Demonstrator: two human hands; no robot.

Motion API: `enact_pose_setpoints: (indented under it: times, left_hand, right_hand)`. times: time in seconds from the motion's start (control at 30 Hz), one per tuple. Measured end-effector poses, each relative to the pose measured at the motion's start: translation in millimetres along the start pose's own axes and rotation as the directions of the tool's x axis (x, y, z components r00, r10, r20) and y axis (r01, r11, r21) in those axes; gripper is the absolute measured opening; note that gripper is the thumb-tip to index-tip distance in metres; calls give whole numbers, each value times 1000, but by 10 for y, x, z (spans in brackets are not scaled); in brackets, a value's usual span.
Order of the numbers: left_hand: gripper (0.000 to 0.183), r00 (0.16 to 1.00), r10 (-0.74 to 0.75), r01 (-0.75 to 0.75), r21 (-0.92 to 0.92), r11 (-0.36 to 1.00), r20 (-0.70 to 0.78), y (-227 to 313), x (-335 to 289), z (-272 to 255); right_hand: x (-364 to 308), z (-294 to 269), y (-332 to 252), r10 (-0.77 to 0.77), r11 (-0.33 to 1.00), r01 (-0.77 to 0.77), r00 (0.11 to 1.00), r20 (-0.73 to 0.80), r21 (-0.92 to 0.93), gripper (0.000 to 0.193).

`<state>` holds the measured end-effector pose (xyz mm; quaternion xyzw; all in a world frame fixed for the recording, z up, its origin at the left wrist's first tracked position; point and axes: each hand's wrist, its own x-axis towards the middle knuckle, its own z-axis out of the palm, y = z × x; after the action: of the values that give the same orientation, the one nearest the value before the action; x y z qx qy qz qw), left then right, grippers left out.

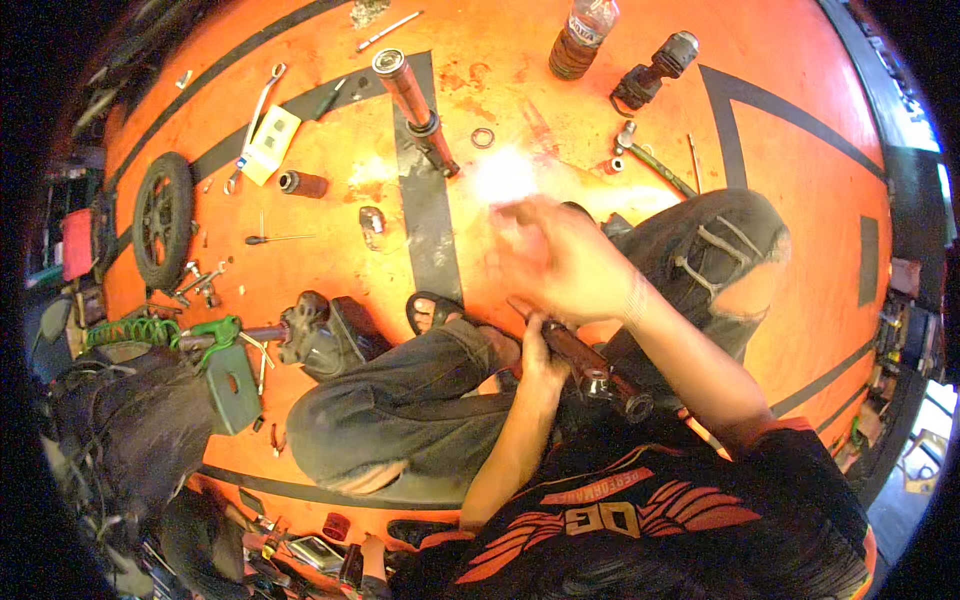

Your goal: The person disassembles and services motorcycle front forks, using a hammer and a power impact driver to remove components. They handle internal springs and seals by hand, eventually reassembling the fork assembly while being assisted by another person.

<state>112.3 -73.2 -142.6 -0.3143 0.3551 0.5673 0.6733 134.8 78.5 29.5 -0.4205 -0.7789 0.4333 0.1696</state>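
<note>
My left hand (543,358) is closed around a dark, oily metal tube (578,357), which lies slanted across my lap with its round end toward my body. Above it my right hand (560,258) is smeared by motion; its fingers cannot be made out, nor whether anything is in them. On the floor beyond, a reddish-brown metal tube (408,100) seems to stand upright, and a small ring (482,137) lies to its right. A glare spot hides the floor just past my right hand.
A bottle of dark liquid (575,50), a cordless power tool (655,72) and a hammer (655,165) are at the far right. Leftward are a long wrench (260,118), a dark cylinder (303,184), a wheel (163,225), a green jug (232,390) and a dark-clothed person (130,410).
</note>
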Motion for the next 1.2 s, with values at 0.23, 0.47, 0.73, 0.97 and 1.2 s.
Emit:
enact_pose_setpoints:
  times: [0.23, 0.47, 0.73, 0.97, 1.2]
  left_hand:
    - [18, 981, 177, -171, -76, 982, 79, 484, -321, 341]
    - [39, 848, 509, -526, 119, 842, 149, 1086, -1053, 865]
    - [56, 591, 587, -797, 291, 529, 553, 1519, -1771, 1561]
    - [52, 435, 571, -898, 285, 337, 696, 1446, -2294, 2000]
    - [58, 576, 594, -817, 379, 435, 562, 1045, -2317, 2037]
  right_hand:
    - [1544, 861, 929, 21, 988, -58, 968, -248, -143, 96]
    - [1846, 994, 969, -105, 943, 177, 961, -255, 281, 50]
    - [1364, 394, 1010, -65, 988, 89, 980, -186, 124, 47]
    - [344, -280, -140, -15, 946, 71, 984, -175, 317, 48]
    - [-333, -601, -711, -118, 708, 238, 968, -222, 665, 34]
